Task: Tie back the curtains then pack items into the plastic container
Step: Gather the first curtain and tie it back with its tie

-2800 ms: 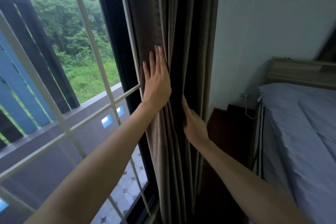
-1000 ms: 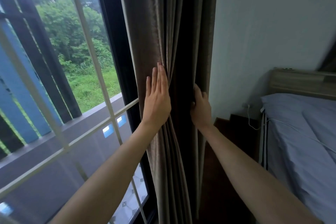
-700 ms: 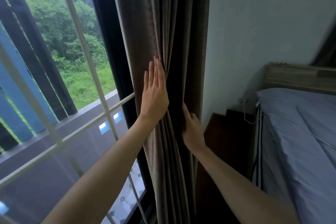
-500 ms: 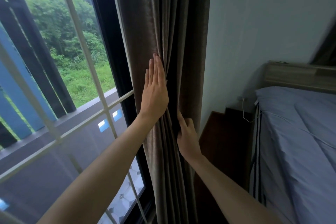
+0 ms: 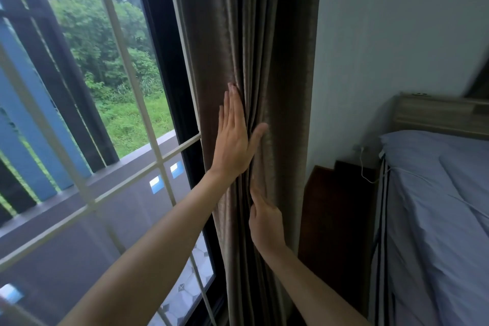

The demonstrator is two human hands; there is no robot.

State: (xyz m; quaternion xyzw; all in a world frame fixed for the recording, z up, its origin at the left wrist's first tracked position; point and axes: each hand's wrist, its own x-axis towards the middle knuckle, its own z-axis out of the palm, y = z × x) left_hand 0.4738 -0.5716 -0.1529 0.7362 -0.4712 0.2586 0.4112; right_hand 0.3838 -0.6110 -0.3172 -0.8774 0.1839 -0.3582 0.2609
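Note:
A brown curtain hangs gathered in folds between the window and the wall corner. My left hand lies flat against its left side, fingers straight and pointing up, thumb spread onto a fold. Lower down, my right hand presses the folds from the right with its fingers reaching up into them; the fingertips are partly hidden in the cloth. Neither hand grips the curtain. No tie-back and no plastic container are in view.
A window with white bars and a dark frame fills the left. A pale wall stands to the right. A dark wooden bedside table sits in the corner beside a bed with blue bedding and a white cable.
My right hand has slid down the curtain from level with the left hand to well below it. My left hand has stayed flat on the folds, its thumb now spread out.

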